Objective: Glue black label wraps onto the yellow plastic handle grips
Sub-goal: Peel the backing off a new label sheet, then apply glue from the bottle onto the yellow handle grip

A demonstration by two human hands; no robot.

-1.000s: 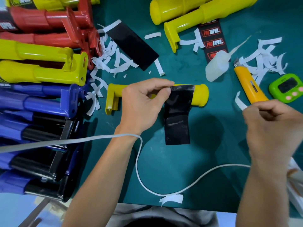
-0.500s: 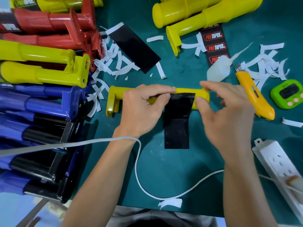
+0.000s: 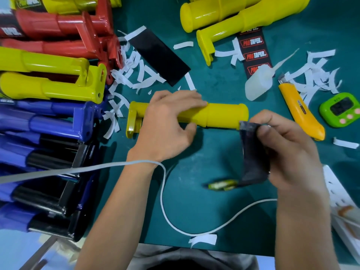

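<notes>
Yellow grip [image 3: 218,115] under gripping left hand [image 3: 167,123], one black label wrap [image 3: 253,152] pinched by right hand [image 3: 288,149].

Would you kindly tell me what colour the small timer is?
Bright green timer with a dark screen and pink buttons, shown in the head view.

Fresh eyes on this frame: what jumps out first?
Dead centre, the left hand pins a bare yellow grip to the green mat, while the right hand holds a black label wrap just off its right end. Stacked red, yellow and blue grips fill the left edge, and white paper scraps litter the mat above the hands.
</notes>
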